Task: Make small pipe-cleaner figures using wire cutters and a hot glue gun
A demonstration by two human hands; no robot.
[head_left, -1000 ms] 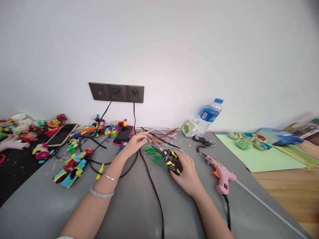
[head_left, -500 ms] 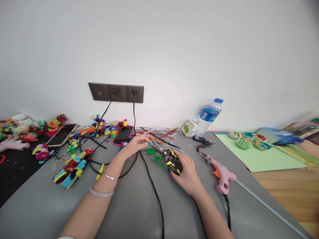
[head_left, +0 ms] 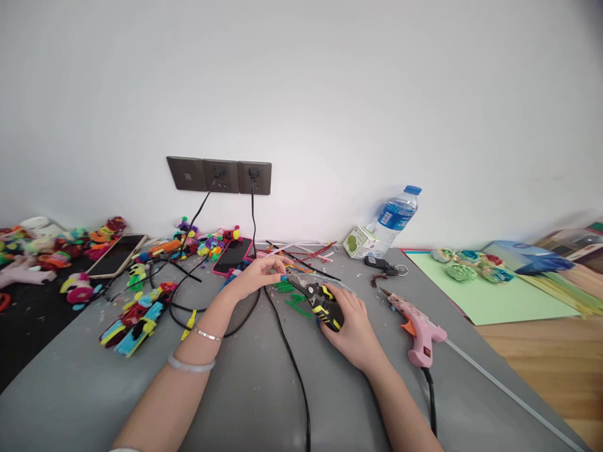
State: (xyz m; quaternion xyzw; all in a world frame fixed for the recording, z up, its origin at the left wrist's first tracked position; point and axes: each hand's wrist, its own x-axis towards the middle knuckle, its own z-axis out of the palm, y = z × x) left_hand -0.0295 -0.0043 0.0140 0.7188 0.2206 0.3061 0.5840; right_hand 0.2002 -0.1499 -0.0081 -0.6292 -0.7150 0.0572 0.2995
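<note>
My right hand [head_left: 352,325] is closed round the black-and-yellow handles of a pair of pliers [head_left: 316,299], whose jaws point up-left. My left hand [head_left: 257,274] pinches a thin orange pipe cleaner [head_left: 298,267] right at the pliers' tip, fingers pressed together. Green pipe-cleaner pieces [head_left: 295,299] lie on the grey table [head_left: 254,389] just below the two hands. Two bracelets sit on my left wrist.
A pink glue gun [head_left: 417,328] lies right of my right hand, its black cord running toward me. Another black cable [head_left: 288,351] crosses between my arms. Two phones [head_left: 232,253], colourful craft toys [head_left: 136,317], a water bottle [head_left: 394,217], keys [head_left: 382,265] and green paper [head_left: 490,290] surround.
My left hand has shifted slightly right toward the pliers' tip, and the pliers have edged a little up-left. Everything else stays put.
</note>
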